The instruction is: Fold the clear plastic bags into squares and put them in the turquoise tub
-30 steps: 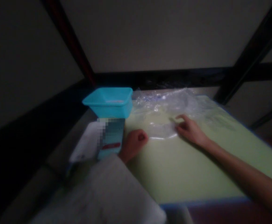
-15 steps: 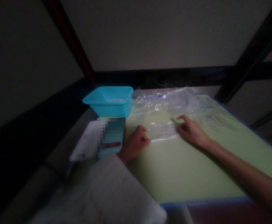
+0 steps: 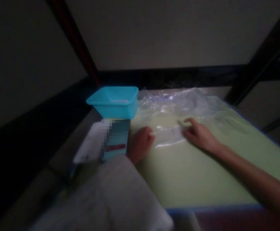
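A small, clear plastic bag lies flat on the yellow-green tabletop, between my two hands. My left hand is closed at its left edge, thumb and fingers pinched together on the plastic. At the bag's right end is my right hand, with the index finger curved outward and the thumb side low against the plastic. Its other fingers are curled and partly hidden. Just behind, a heap of crumpled clear plastic spreads across the far side. The picture is dark and blurred.
A turquoise basin stands at the back left. In front of it lie a phone, partly pixelated, and a white sheet. The yellow-green tabletop has a blue edge. A wall rises behind.
My left hand has closed more tightly at the bag's left edge, its fingers drawn together. My right hand has hardly moved. The view has shifted slightly.
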{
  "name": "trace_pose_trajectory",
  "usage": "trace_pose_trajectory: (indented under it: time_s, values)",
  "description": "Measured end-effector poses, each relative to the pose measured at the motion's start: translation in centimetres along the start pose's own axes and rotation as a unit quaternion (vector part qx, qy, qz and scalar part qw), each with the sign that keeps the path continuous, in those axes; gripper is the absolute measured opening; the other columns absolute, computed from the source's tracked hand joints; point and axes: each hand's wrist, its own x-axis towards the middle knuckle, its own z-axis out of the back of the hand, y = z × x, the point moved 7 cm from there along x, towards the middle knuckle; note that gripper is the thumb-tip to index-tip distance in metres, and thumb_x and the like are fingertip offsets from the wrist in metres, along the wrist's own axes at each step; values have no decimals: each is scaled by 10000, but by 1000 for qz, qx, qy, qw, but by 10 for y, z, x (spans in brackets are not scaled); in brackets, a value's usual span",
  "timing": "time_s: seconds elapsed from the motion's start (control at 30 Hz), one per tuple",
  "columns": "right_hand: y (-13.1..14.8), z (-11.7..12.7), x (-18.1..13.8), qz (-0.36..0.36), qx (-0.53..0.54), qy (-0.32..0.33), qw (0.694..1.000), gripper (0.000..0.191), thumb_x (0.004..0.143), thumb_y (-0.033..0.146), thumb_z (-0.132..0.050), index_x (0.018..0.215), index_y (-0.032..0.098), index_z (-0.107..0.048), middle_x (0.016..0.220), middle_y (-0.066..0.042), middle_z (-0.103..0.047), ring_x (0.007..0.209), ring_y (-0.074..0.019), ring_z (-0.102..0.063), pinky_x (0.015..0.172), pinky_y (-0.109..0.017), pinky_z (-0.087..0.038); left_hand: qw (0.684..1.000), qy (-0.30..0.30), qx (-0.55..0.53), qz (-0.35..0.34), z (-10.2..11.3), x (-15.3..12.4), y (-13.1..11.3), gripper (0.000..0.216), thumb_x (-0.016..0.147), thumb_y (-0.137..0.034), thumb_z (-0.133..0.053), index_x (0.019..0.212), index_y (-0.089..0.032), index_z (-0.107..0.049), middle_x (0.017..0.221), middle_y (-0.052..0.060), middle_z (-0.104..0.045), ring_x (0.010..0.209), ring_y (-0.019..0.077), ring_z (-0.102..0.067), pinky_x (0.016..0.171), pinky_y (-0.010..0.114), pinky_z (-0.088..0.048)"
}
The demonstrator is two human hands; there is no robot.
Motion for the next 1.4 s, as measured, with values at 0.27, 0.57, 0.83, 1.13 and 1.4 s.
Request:
trace_pose_trajectory:
  time_s: [0.27,0.57,0.83,1.13,1.4]
  values:
    - [2,0,-1,-2,-21,0,1000,377,809,250,-462,1176,164,-453,634,-15,-637,548,-179,-556,509,-259,-327,1000,1,26,2,-6,10,-3,84,822,-161,-510,759,-169,-565,802,20,-595,794,163,-560,726,282,-390]
    - [1,-3,-1,6,-48,11,999,399,811,261,-456,1197,160,-453,644,-28,-634,550,-186,-552,511,-268,-322,992,95,17,-82,1,-13,1,22,721,-160,-636,713,-179,-643,826,19,-616,865,181,-572,792,283,-410]
    - [1,-1,-1,4,-37,8,999,388,804,243,-471,1185,176,-449,650,-18,-647,571,-186,-569,521,-260,-331,987,101,48,-113,5,-15,-11,96,759,-125,-576,692,-181,-617,843,29,-609,873,188,-560,802,301,-403]
    - [1,-1,-1,-8,-37,7,999,393,799,250,-469,1184,176,-454,650,-18,-644,558,-186,-562,507,-263,-317,994,53,73,-56,3,-5,3,121,827,-128,-482,765,-181,-572,839,22,-600,837,162,-550,758,274,-403]
    - [2,-2,-1,0,-53,-1,999,390,808,275,-471,1185,179,-456,640,-13,-642,568,-192,-570,514,-271,-319,996,2,85,1,-3,13,-1,117,853,-163,-489,777,-171,-577,908,49,-603,908,184,-549,786,302,-385]
